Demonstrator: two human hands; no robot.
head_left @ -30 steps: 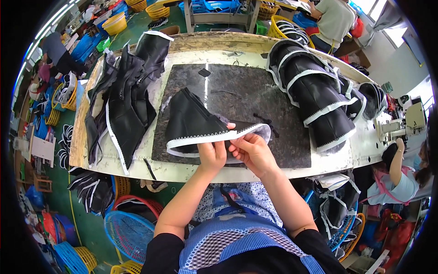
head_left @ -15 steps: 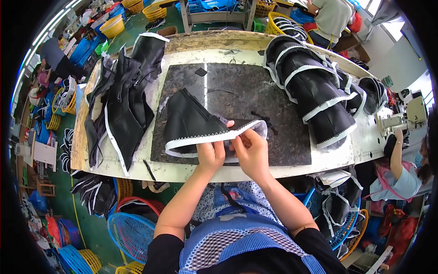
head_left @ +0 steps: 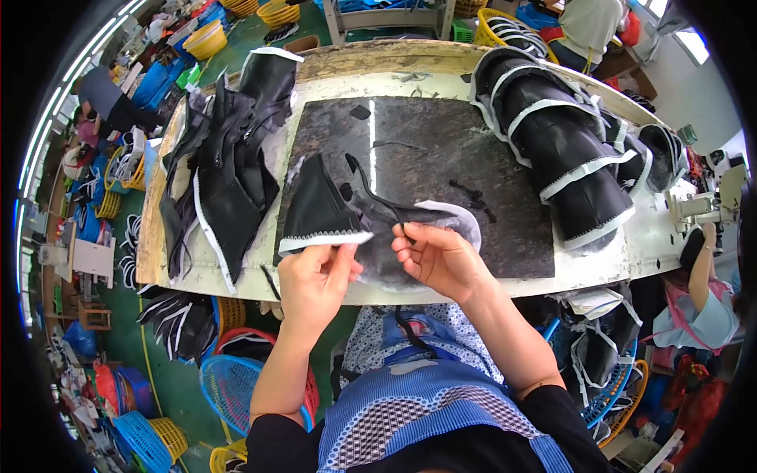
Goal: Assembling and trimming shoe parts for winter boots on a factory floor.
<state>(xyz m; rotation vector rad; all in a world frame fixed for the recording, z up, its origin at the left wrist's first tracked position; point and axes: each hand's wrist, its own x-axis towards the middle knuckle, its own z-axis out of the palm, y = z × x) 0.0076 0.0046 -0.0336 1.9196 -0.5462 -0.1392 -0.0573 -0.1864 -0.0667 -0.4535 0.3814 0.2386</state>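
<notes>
Black upper (head_left: 319, 205), yellow basket (head_left: 483, 33) holding white-edged pieces (head_left: 516, 33)

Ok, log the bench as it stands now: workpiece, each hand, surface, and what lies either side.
Workpiece: black leather-look piece with white zigzag-stitched trim, spread open, grey fuzzy lining showing
Left hand: pinching the trim
Right hand: pinching a black edge of the same piece
Surface: dark mottled rectangular slab on a white tabletop
Left side: loose pile of black, white-trimmed pieces
Right side: overlapping row of curved black, white-trimmed pieces
</notes>
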